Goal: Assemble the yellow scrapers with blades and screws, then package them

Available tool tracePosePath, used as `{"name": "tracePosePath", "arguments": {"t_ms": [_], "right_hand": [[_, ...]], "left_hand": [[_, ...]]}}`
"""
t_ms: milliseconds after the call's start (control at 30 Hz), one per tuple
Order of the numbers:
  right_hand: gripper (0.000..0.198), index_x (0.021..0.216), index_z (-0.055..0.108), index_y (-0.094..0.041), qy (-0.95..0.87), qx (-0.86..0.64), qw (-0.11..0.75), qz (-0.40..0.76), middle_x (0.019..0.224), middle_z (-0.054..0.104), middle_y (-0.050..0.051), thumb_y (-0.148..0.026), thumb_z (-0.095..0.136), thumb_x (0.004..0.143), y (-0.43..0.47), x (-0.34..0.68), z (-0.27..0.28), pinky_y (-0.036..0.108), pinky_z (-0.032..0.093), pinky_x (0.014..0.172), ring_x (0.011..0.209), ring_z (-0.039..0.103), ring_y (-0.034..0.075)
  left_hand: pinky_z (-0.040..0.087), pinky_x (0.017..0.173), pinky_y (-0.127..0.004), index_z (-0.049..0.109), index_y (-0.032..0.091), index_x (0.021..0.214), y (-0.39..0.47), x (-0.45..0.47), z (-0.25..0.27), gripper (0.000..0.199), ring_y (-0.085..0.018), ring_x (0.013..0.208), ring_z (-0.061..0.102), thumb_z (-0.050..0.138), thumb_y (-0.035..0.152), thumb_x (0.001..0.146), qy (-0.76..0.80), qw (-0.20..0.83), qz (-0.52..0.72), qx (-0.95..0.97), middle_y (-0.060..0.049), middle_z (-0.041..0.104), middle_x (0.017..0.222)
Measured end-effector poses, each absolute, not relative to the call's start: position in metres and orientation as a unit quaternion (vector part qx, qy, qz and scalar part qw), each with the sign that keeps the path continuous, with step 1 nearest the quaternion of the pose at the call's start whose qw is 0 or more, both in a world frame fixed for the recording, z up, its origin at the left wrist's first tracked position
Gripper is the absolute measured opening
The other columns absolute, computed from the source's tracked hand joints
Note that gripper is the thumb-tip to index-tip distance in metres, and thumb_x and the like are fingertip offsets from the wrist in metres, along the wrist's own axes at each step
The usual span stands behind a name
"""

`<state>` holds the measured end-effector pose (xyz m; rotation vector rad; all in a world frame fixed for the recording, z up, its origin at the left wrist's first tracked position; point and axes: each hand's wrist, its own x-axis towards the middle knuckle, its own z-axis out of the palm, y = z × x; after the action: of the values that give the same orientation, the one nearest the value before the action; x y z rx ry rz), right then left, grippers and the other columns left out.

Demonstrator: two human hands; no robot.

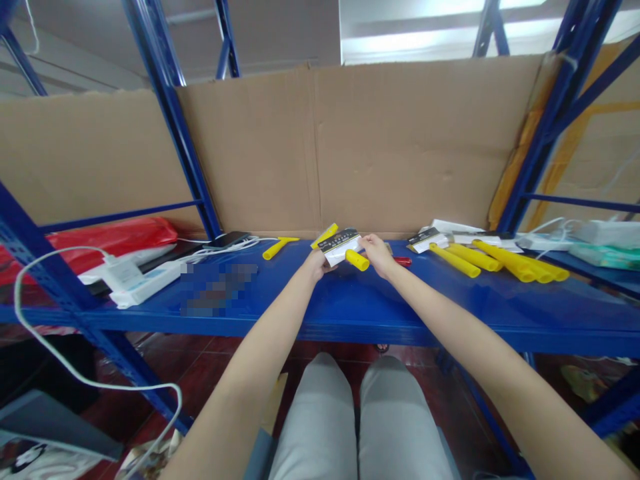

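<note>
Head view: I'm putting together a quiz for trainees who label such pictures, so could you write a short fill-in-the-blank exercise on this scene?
1. The left hand holds a black-and-white card, and the handle jutting out in front of it is ____.
2. The group of yellow handles lies to the ____ of the right hand.
3. The shelf under both hands is coloured ____.
4. The tall panel behind the shelf is made of ____.

Missing words: yellow; right; blue; cardboard.
</note>
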<state>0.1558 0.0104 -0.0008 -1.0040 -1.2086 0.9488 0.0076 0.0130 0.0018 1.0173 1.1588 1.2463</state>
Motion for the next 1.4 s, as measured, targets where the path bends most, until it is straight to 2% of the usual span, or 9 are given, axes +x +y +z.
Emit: {"name": "tracePosePath", "arguments": {"t_ms": [167, 267, 400, 667, 967, 1133, 1200, 1300, 1400], "right_hand": [[0.027, 0.076, 0.044, -0.023, -0.55, -0.384, 0.573, 0.471, 0.07, 0.062, -0.004, -0.029, 0.07, 0.07, 0.011, 0.159, -0.003, 0.029, 0.052, 0.058, 0.062, 0.061, 0.014], [0.04, 0.082, 0.046, -0.023, -0.581, -0.356, 0.551, 0.481, 0.077, 0.065, -0.002, -0.028, 0.079, 0.059, 0.012, 0.161, -0.006, 0.032, 0.055, 0.064, 0.07, 0.065, 0.016], [0.046, 0.084, 0.046, -0.023, -0.581, -0.357, 0.554, 0.477, 0.078, 0.066, -0.002, -0.026, 0.082, 0.054, 0.017, 0.162, -0.009, 0.033, 0.057, 0.068, 0.073, 0.066, 0.017], [0.046, 0.087, 0.05, -0.023, -0.577, -0.349, 0.57, 0.469, 0.082, 0.067, -0.001, -0.024, 0.081, 0.054, 0.021, 0.163, -0.009, 0.034, 0.058, 0.071, 0.079, 0.066, 0.017], [0.045, 0.085, 0.046, -0.023, -0.552, -0.376, 0.613, 0.422, 0.08, 0.063, -0.004, -0.03, 0.078, 0.054, 0.014, 0.159, -0.004, 0.035, 0.055, 0.075, 0.077, 0.063, 0.015], [0.047, 0.086, 0.041, -0.024, -0.516, -0.382, 0.666, 0.379, 0.083, 0.062, -0.004, -0.029, 0.076, 0.055, 0.018, 0.165, -0.003, 0.034, 0.054, 0.078, 0.082, 0.063, 0.016], [0.047, 0.087, 0.039, -0.024, -0.502, -0.372, 0.69, 0.365, 0.085, 0.062, -0.003, -0.03, 0.075, 0.056, 0.022, 0.169, -0.003, 0.034, 0.054, 0.079, 0.084, 0.063, 0.016], [0.047, 0.089, 0.039, -0.025, -0.487, -0.367, 0.715, 0.343, 0.088, 0.063, -0.003, -0.033, 0.074, 0.058, 0.029, 0.175, -0.004, 0.034, 0.053, 0.08, 0.087, 0.064, 0.017], [0.046, 0.089, 0.041, -0.024, -0.49, -0.376, 0.716, 0.324, 0.089, 0.063, -0.001, -0.035, 0.073, 0.058, 0.034, 0.178, -0.006, 0.034, 0.053, 0.081, 0.088, 0.063, 0.017]], "left_hand": [[0.049, 0.067, -0.029, 0.064, 0.02, 0.081, 0.009, 0.009, 0.002, 0.012, -0.016, 0.073, 0.066, 0.054, 0.026, 0.079, 0.488, 0.53, 0.538, 0.438, -0.001, 0.072, 0.076], [0.049, 0.062, -0.027, 0.064, 0.02, 0.08, 0.009, 0.01, 0.001, 0.011, -0.016, 0.068, 0.065, 0.056, 0.027, 0.077, 0.495, 0.517, 0.543, 0.439, -0.002, 0.072, 0.073], [0.048, 0.058, -0.026, 0.065, 0.019, 0.079, 0.01, 0.011, -0.001, 0.012, -0.017, 0.067, 0.065, 0.062, 0.029, 0.073, 0.495, 0.501, 0.541, 0.46, -0.003, 0.071, 0.07], [0.046, 0.056, -0.024, 0.068, 0.017, 0.081, 0.007, 0.012, 0.001, 0.028, -0.019, 0.074, 0.065, 0.074, 0.036, 0.062, 0.481, 0.458, 0.513, 0.544, -0.005, 0.072, 0.076], [0.047, 0.057, -0.023, 0.067, 0.016, 0.088, 0.009, 0.012, 0.001, 0.026, -0.02, 0.078, 0.066, 0.071, 0.03, 0.067, 0.486, 0.432, 0.533, 0.542, -0.007, 0.073, 0.083], [0.046, 0.053, -0.024, 0.062, 0.016, 0.093, 0.011, 0.01, 0.003, 0.023, -0.016, 0.063, 0.066, 0.048, 0.032, 0.086, 0.521, 0.494, 0.498, 0.487, -0.01, 0.072, 0.086], [0.046, 0.051, -0.024, 0.062, 0.015, 0.09, 0.007, 0.01, 0.006, 0.024, -0.016, 0.06, 0.065, 0.041, 0.027, 0.088, 0.513, 0.529, 0.461, 0.494, -0.012, 0.073, 0.087], [0.045, 0.052, -0.024, 0.063, 0.014, 0.084, -0.001, 0.012, 0.01, 0.018, -0.016, 0.059, 0.065, 0.047, 0.021, 0.084, 0.493, 0.562, 0.389, 0.539, -0.012, 0.073, 0.084], [0.043, 0.049, -0.023, 0.065, 0.014, 0.085, -0.01, 0.014, 0.012, 0.013, -0.017, 0.06, 0.065, 0.061, 0.025, 0.08, 0.451, 0.574, 0.328, 0.599, -0.011, 0.074, 0.081]]}}
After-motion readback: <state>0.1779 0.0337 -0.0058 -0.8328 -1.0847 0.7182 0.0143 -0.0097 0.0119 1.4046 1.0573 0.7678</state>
